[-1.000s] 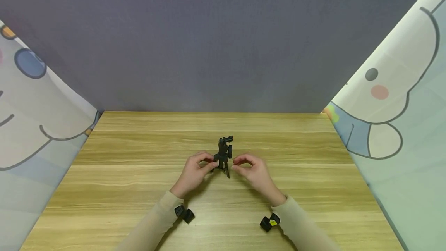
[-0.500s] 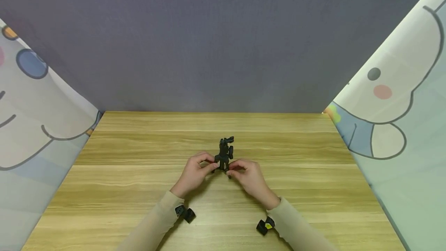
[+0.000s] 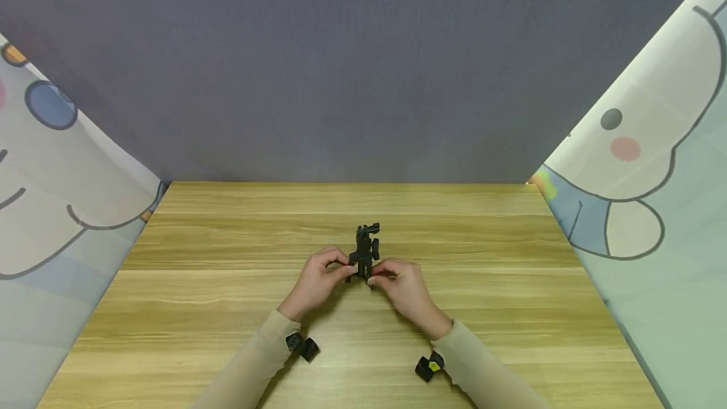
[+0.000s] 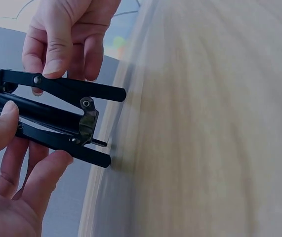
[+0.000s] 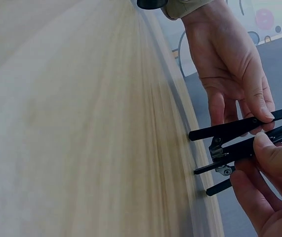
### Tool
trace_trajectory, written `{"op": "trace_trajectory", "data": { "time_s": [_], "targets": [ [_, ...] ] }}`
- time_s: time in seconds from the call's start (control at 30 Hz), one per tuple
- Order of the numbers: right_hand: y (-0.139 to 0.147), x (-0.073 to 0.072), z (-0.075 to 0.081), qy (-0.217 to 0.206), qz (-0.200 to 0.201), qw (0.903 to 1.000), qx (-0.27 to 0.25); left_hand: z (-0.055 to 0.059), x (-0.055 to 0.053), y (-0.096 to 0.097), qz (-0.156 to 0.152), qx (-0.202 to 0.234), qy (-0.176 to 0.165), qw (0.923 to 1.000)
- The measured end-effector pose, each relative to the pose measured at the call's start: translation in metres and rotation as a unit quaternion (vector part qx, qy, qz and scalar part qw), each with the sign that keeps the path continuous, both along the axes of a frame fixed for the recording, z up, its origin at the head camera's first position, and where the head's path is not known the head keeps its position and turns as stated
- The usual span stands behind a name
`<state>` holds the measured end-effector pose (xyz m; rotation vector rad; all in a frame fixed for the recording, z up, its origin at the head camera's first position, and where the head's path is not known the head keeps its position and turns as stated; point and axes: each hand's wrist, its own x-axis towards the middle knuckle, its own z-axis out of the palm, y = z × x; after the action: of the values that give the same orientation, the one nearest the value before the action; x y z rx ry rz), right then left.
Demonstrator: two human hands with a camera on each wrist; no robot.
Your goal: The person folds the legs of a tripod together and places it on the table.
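Note:
A small black tripod (image 3: 363, 252) stands upright near the middle of the table, between my two hands. My left hand (image 3: 319, 279) pinches one of its legs on the left side between thumb and fingers. On the other side, my right hand (image 3: 406, 289) holds the opposite leg the same way. The left wrist view shows the tripod's legs (image 4: 52, 140) partly drawn in towards the centre tube, joined by a riveted metal bracket (image 4: 87, 126). Leg ends and bracket also appear in the right wrist view, where the fingers of my right hand (image 5: 269, 182) cover part of the tripod.
The wooden table (image 3: 227, 232) extends around the tripod, with a grey panel (image 3: 352, 81) behind it. Cartoon-printed sheets (image 3: 619, 144) flank both sides. Each sleeve bears a black wrist camera, such as the left one (image 3: 303, 347).
My right hand has moved left from beside the tripod and taken hold of its leg. That leg has swung inward. The left hand keeps its grip almost in place.

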<state>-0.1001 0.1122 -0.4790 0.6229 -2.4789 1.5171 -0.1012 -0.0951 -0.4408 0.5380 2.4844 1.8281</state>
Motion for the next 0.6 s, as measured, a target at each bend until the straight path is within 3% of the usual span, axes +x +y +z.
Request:
{"op": "trace_trajectory", "data": {
  "time_s": [0.17, 0.37, 0.6],
  "targets": [
    [0.001, -0.002, -0.002, -0.013, 0.005, 0.9998, -0.013, 0.0, -0.001, 0.0, -0.004, 0.004, -0.001, 1.0],
    [0.003, -0.002, -0.002, -0.062, 0.017, 0.9968, -0.047, 0.0, 0.001, -0.001, -0.007, 0.002, 0.018, 0.9998],
    [0.011, 0.0, 0.011, -0.111, 0.02, 0.9921, -0.055, 0.0, 0.002, -0.002, -0.003, -0.003, 0.003, 1.0]
  ]
}}
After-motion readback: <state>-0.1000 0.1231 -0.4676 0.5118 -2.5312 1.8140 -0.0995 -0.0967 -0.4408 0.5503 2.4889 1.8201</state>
